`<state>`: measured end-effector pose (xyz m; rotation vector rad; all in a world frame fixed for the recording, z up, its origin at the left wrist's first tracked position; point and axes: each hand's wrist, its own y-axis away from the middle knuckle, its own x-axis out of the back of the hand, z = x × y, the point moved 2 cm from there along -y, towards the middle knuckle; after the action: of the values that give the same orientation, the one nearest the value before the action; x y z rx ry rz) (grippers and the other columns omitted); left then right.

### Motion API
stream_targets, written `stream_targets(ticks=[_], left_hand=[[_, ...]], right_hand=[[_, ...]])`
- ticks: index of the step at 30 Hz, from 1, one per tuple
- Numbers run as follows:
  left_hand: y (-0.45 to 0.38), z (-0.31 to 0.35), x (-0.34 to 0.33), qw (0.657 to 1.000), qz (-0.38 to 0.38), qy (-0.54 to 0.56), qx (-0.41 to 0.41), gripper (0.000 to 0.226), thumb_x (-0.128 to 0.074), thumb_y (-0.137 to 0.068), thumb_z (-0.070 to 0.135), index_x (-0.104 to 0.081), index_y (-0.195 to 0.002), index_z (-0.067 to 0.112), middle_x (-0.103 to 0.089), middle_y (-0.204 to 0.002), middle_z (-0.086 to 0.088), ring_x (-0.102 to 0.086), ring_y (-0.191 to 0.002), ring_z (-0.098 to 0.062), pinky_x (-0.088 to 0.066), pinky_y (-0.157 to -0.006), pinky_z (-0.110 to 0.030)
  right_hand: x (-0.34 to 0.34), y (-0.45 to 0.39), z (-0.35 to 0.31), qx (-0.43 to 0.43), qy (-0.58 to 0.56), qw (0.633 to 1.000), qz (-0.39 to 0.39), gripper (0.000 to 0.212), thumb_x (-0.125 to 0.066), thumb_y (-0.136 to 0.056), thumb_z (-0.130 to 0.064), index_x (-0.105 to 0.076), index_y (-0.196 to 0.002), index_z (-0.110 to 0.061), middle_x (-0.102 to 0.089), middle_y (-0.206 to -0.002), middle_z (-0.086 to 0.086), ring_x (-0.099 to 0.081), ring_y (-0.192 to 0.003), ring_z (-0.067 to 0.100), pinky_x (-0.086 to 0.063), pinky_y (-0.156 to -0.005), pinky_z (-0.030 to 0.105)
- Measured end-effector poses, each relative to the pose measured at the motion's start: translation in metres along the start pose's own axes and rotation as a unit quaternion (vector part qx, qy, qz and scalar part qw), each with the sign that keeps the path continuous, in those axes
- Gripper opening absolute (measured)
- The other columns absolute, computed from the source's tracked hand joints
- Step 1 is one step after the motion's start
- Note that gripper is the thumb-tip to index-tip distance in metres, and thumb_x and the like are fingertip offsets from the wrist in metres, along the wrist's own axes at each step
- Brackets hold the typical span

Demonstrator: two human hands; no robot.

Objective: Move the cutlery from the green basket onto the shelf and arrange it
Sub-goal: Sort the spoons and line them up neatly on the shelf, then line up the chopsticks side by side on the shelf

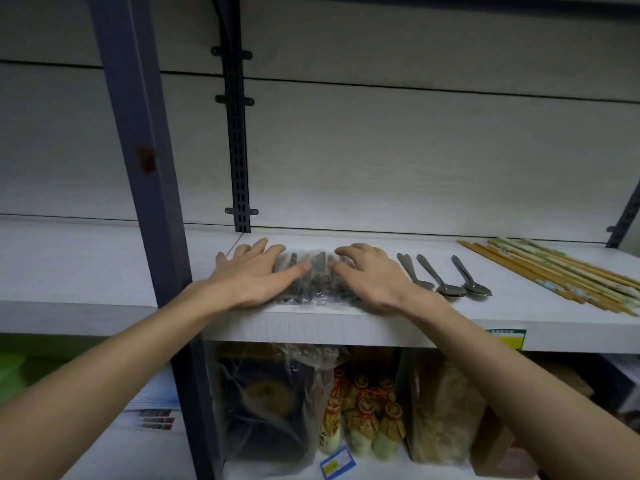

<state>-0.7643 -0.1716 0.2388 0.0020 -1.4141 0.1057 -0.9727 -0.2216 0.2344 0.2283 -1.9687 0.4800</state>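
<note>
Both hands flat on a clear plastic packet of dark cutlery [317,277] at the front edge of the white shelf [346,327]. Left hand [254,275] on the packet's left end, fingers straight and slightly spread, thumb lying across the wrapping; nothing gripped. Right hand [370,275] on the packet's right end, fingers bent a little over the top of the wrapping, thumb pointing inward toward the left hand; pressing rather than clasping, as far as can be told. Dark handles visible through the wrapping between the two hands, running front to back.

Just right of the packet, three metal spoons [446,277] lying loose on the same shelf, bowls toward the front edge, handles angled toward the back wall. Farther right of the packet, well apart from it, a bundle of wooden chopsticks [554,275] laid diagonally, some plain and some with pale patterned ends.

Left of the packet, a dark blue upright post [145,168]. Behind the packet, a black slotted rail [237,133] fixed to the pale back wall. Below the packet, on the lower level, plastic-wrapped goods [270,403] and small bottles with yellow labels [363,417]. Far lower left of the packet, a blurred green shape [14,368]; too unclear to identify.
</note>
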Motion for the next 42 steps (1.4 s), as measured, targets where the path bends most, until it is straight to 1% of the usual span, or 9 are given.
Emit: stream_targets(ticks=[3,6,8,13,19,27,34,38,42], left_hand=[[0.007,0.000,-0.004,0.999,-0.005,-0.040,0.003,0.110,-0.008,-0.068,0.096,-0.017,-0.159,0.035,-0.010,-0.169,0.000,-0.012,-0.154,-0.028,-0.016,-0.118,-0.062],[0.002,0.000,-0.005,0.999,0.006,-0.041,0.000,0.102,-0.012,-0.076,0.093,-0.021,-0.158,0.033,-0.016,-0.167,-0.001,-0.019,-0.151,-0.029,-0.031,-0.114,-0.056],[0.001,0.000,-0.007,0.999,0.013,-0.037,-0.001,0.098,-0.014,-0.080,0.091,-0.022,-0.158,0.031,-0.019,-0.166,-0.002,-0.021,-0.150,-0.029,-0.032,-0.113,-0.054],[0.006,-0.001,-0.004,0.997,0.071,-0.031,-0.017,0.099,-0.010,-0.080,0.091,-0.010,-0.161,0.033,-0.006,-0.169,-0.001,-0.013,-0.154,-0.030,-0.024,-0.116,-0.059],[-0.001,-0.003,-0.011,0.998,-0.019,-0.063,-0.024,0.087,-0.002,-0.084,0.086,-0.017,-0.158,0.042,-0.010,-0.169,0.005,-0.015,-0.154,-0.029,-0.023,-0.117,-0.059],[-0.004,0.000,-0.012,0.999,-0.009,-0.036,-0.009,0.079,-0.012,-0.096,0.074,-0.016,-0.160,0.029,-0.015,-0.168,0.001,-0.019,-0.152,-0.029,-0.024,-0.118,-0.056],[-0.001,0.005,-0.008,0.999,-0.013,-0.037,-0.023,0.069,-0.007,-0.100,0.066,-0.011,-0.161,0.033,-0.004,-0.169,0.002,-0.007,-0.155,-0.027,-0.008,-0.123,-0.056],[-0.004,0.003,-0.008,0.998,-0.044,-0.035,-0.029,0.071,-0.002,-0.098,0.068,-0.011,-0.160,0.036,-0.006,-0.169,0.005,-0.007,-0.155,-0.025,-0.006,-0.124,-0.053],[-0.005,0.010,0.000,0.998,-0.036,-0.043,-0.023,0.071,-0.002,-0.099,0.068,-0.010,-0.161,0.035,-0.003,-0.169,0.003,-0.004,-0.156,-0.026,-0.004,-0.122,-0.056]], right_hand=[[-0.007,0.014,-0.003,0.001,0.052,0.999,-0.008,0.068,-0.035,-0.093,-0.065,-0.045,-0.148,-0.027,-0.044,-0.153,0.006,-0.036,-0.140,0.031,-0.030,-0.114,0.052],[-0.008,0.014,-0.007,-0.017,0.058,0.998,-0.015,0.065,-0.037,-0.096,-0.066,-0.046,-0.147,-0.028,-0.046,-0.150,0.007,-0.038,-0.138,0.033,-0.031,-0.112,0.051],[-0.008,0.013,-0.008,-0.028,0.048,0.998,-0.013,0.064,-0.037,-0.095,-0.067,-0.049,-0.144,-0.028,-0.049,-0.146,0.007,-0.041,-0.136,0.034,-0.035,-0.110,0.050],[0.000,0.027,-0.005,-0.031,0.051,0.996,0.067,0.069,-0.032,-0.097,-0.068,-0.050,-0.144,-0.022,-0.047,-0.150,0.009,-0.042,-0.136,0.034,-0.039,-0.109,0.051],[-0.005,0.034,-0.002,-0.048,0.055,0.997,-0.005,0.076,-0.030,-0.095,-0.072,-0.047,-0.146,-0.019,-0.048,-0.147,0.012,-0.048,-0.130,0.036,-0.041,-0.108,0.048],[-0.009,0.027,-0.003,-0.049,0.032,0.998,-0.024,0.071,-0.030,-0.099,-0.064,-0.046,-0.144,-0.012,-0.050,-0.143,0.019,-0.050,-0.127,0.037,-0.039,-0.108,0.047],[-0.010,0.018,-0.004,-0.088,0.015,0.995,-0.047,0.071,-0.023,-0.103,-0.058,-0.046,-0.143,-0.004,-0.048,-0.146,0.022,-0.044,-0.134,0.039,-0.033,-0.113,0.047],[-0.018,0.013,-0.004,-0.090,0.048,0.993,-0.058,0.087,-0.011,-0.090,-0.066,-0.042,-0.148,-0.008,-0.042,-0.152,0.020,-0.039,-0.138,0.040,-0.030,-0.115,0.053],[-0.013,0.003,-0.004,-0.073,0.034,0.996,-0.039,0.105,0.002,-0.071,-0.070,-0.048,-0.141,-0.009,-0.049,-0.142,0.022,-0.043,-0.130,0.041,-0.034,-0.110,0.053]])
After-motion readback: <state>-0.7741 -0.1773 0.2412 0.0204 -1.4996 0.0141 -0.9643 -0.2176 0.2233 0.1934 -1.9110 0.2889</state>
